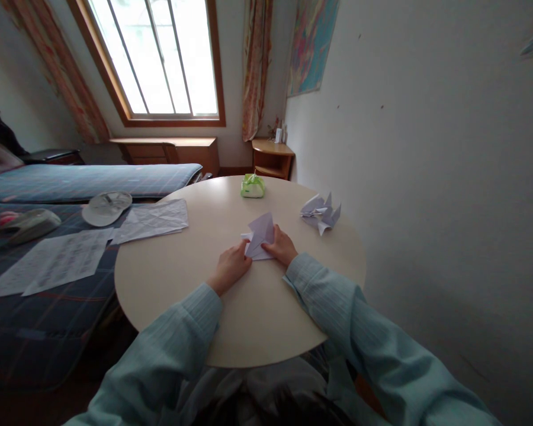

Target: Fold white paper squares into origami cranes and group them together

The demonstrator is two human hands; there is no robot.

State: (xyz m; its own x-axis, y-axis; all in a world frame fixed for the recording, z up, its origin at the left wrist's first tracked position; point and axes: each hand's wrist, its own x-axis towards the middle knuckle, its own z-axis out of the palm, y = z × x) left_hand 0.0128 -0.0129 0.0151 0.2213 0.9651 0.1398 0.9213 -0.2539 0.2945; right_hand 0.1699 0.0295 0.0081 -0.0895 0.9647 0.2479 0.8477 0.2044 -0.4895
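A small folded piece of white paper [261,232] stands over the middle of the round table [169,284], one pointed flap rising upward. My left hand [231,266] grips its lower left side, thumb and fingers closed on the edge. On the right side, my right hand [282,245] pinches the paper with the thumb across its front. The fingers behind the sheet are partly hidden. To the right lie several folded paper figures [320,213] with pointed wings, grouped together.
A green tissue pack [253,186] sits at the table's far side. White sheets [155,220] overlap the left edge. On the bed [62,331] are a cap [106,208] and printed pages [66,260]. A bare wall [426,177] runs along the right.
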